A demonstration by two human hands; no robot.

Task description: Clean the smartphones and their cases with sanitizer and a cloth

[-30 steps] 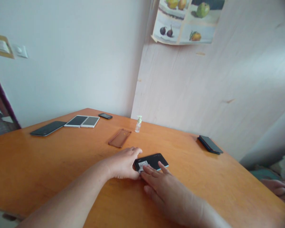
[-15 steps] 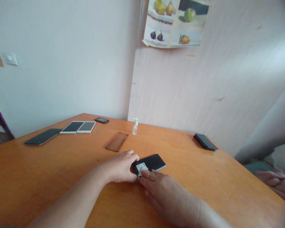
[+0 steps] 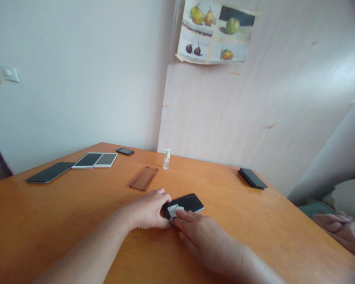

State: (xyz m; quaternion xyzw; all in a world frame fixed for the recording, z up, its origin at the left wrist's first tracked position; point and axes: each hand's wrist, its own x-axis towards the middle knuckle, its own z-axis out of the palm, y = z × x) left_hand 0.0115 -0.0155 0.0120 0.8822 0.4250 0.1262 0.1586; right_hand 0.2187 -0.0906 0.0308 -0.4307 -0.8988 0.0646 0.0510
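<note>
The left hand's (image 3: pixel 151 210) fingers bracket the phone's (image 3: pixel 192 202) left end, apparently steadying it flat on the bench (image 3: pixel 254 232); the right hand's (image 3: pixel 205 238) lie nearly straight over the white sticker (image 3: pixel 172 209), any pinch hidden.

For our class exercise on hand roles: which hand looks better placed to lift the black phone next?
Probably the left hand: its thumb and fingers span the left end of the black phone. The right hand lies palm-down, fingers over the phone's back.

phone (image 3: pixel 190 203): black | sticker (image 3: pixel 172 209): white | table (image 3: pixel 239 221): orange-brown | case (image 3: pixel 144 179): reddish-brown
</note>
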